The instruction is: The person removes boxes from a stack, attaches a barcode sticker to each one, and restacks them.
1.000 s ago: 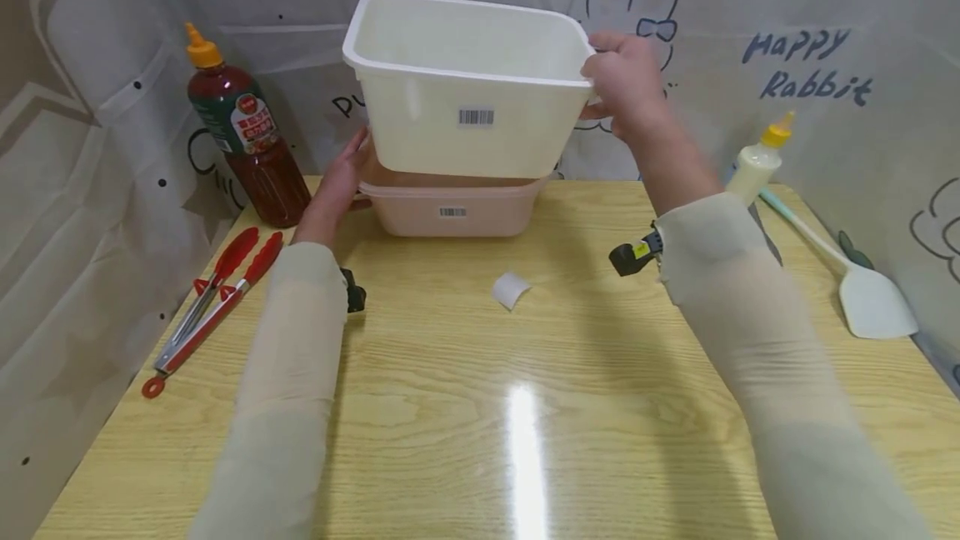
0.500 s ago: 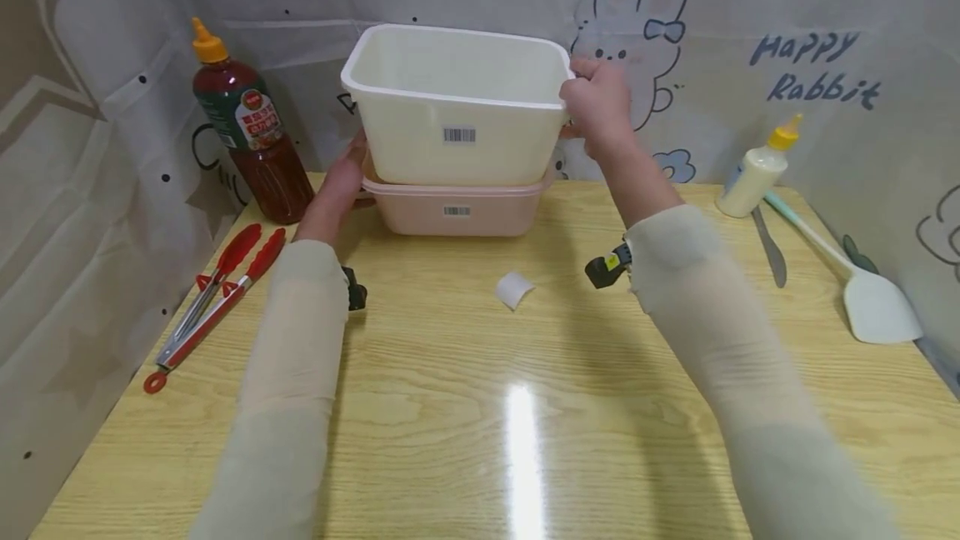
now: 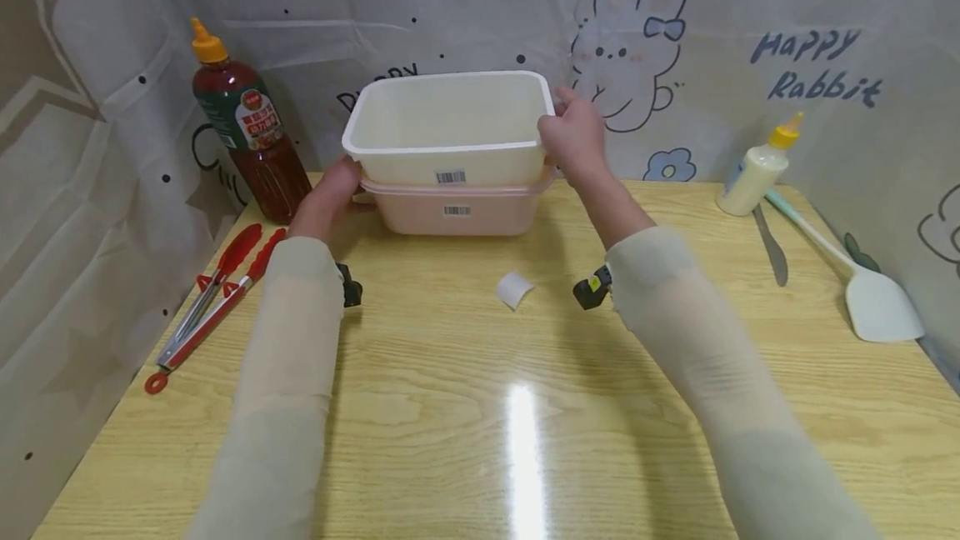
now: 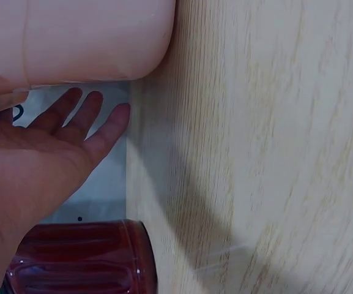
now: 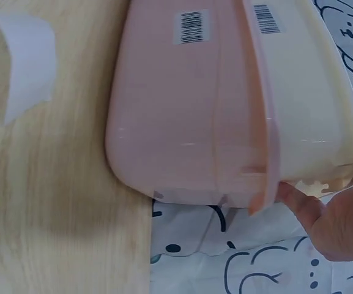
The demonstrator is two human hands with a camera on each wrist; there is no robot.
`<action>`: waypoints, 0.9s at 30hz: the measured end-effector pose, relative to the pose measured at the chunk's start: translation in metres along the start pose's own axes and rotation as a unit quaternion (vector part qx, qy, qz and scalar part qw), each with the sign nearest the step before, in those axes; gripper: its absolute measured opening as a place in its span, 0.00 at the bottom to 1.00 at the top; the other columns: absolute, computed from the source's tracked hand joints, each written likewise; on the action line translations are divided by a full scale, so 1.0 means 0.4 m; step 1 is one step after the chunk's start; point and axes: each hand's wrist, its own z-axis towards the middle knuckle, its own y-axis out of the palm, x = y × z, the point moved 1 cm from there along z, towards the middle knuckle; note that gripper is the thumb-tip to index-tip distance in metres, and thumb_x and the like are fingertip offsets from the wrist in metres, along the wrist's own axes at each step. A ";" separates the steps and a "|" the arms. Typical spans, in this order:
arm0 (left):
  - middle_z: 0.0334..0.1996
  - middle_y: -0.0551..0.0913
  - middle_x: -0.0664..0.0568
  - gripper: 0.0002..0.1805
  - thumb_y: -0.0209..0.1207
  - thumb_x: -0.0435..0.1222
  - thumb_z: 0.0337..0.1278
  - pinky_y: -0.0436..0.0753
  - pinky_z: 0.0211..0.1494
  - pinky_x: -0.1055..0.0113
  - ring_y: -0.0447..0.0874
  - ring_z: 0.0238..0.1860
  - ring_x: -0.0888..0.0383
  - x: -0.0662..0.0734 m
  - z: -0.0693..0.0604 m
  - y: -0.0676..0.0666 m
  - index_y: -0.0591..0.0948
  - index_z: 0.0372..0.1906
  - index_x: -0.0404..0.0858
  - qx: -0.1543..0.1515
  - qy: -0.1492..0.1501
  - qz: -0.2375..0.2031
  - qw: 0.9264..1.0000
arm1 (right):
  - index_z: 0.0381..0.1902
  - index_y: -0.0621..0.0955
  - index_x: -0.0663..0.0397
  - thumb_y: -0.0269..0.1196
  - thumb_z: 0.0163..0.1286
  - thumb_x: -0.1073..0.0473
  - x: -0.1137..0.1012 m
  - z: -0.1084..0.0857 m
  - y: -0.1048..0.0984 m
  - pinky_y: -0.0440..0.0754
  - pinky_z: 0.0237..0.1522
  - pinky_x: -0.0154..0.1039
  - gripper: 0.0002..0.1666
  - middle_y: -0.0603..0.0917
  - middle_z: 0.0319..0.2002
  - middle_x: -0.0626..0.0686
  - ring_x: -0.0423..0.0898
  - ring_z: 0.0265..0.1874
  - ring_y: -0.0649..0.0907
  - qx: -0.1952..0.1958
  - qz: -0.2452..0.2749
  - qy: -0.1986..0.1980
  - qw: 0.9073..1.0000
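Note:
A cream-white plastic bin (image 3: 405,163) sits nested in a pink plastic bin (image 3: 457,222) at the back of the table. Its lower part is hidden inside the pink one. My right hand (image 3: 577,138) grips the white bin's right end at the rim. In the right wrist view a digit of that hand lies close to the pink rim (image 5: 273,141). At the pink bin's left end is my left hand (image 3: 327,198). The left wrist view shows its fingers (image 4: 109,128) spread and loosely extended beside the bin's end wall; its thumb is hidden.
A red sauce bottle (image 3: 266,148) stands just left of my left hand, with red-tipped tongs (image 3: 202,319) in front. A curled white paper piece (image 3: 514,290) lies mid-table. At right are a pale squeeze bottle (image 3: 753,177), a knife (image 3: 771,248) and a white spatula (image 3: 885,307).
The white bin has come down from above the pink bin and sunk deep into it, levelling out. My right hand has moved down and left with it. My left hand has barely moved.

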 end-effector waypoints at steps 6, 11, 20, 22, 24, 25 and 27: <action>0.76 0.59 0.44 0.30 0.33 0.49 0.82 0.65 0.76 0.38 0.58 0.76 0.45 -0.001 0.003 0.000 0.52 0.81 0.49 -0.004 0.003 -0.017 1.000 | 0.81 0.57 0.46 0.51 0.70 0.64 0.015 0.003 0.005 0.82 0.63 0.42 0.42 0.71 0.75 0.54 0.47 0.69 0.76 -0.014 -0.033 -0.007 0.999; 0.79 0.56 0.46 0.31 0.35 0.56 0.80 0.63 0.76 0.36 0.54 0.79 0.46 0.011 -0.014 0.003 0.54 0.81 0.54 -0.014 0.003 -0.037 0.999 | 0.73 0.71 0.51 0.51 0.70 0.63 0.028 -0.002 0.002 0.87 0.53 0.40 0.33 0.79 0.66 0.55 0.49 0.56 0.81 -0.036 -0.062 -0.032 0.997; 0.78 0.58 0.49 0.32 0.35 0.62 0.76 0.62 0.77 0.37 0.56 0.79 0.47 0.023 -0.045 0.013 0.58 0.79 0.60 -0.007 0.007 -0.044 0.999 | 0.73 0.71 0.58 0.50 0.70 0.60 0.062 -0.003 0.013 0.86 0.55 0.40 0.33 0.81 0.64 0.59 0.50 0.58 0.83 -0.015 -0.140 -0.064 0.988; 0.78 0.58 0.49 0.32 0.32 0.64 0.75 0.62 0.77 0.37 0.56 0.79 0.47 0.022 -0.045 0.013 0.57 0.78 0.63 0.000 0.004 -0.044 0.999 | 0.70 0.75 0.59 0.50 0.71 0.59 0.071 -0.005 0.016 0.87 0.49 0.41 0.30 0.84 0.59 0.60 0.52 0.50 0.84 -0.008 -0.158 -0.076 0.985; 0.78 0.58 0.49 0.31 0.31 0.64 0.75 0.62 0.78 0.37 0.57 0.78 0.48 0.023 -0.044 0.015 0.57 0.78 0.65 0.003 0.003 -0.045 0.999 | 0.70 0.75 0.58 0.49 0.72 0.58 0.079 -0.010 0.015 0.86 0.46 0.41 0.30 0.85 0.57 0.60 0.51 0.47 0.84 0.001 -0.176 -0.083 0.981; 0.78 0.59 0.49 0.31 0.30 0.64 0.75 0.62 0.77 0.38 0.58 0.78 0.48 0.023 -0.043 0.016 0.57 0.78 0.65 0.005 0.005 -0.044 0.999 | 0.69 0.75 0.57 0.48 0.73 0.57 0.084 -0.012 0.014 0.86 0.45 0.42 0.29 0.86 0.56 0.60 0.52 0.45 0.83 0.005 -0.184 -0.089 0.979; 0.78 0.58 0.49 0.30 0.32 0.62 0.77 0.63 0.77 0.38 0.58 0.77 0.47 0.024 -0.042 0.018 0.57 0.78 0.64 0.006 0.009 -0.043 0.999 | 0.72 0.73 0.57 0.46 0.75 0.56 0.092 -0.015 0.011 0.85 0.44 0.42 0.30 0.84 0.59 0.60 0.51 0.46 0.83 0.005 -0.186 -0.093 0.978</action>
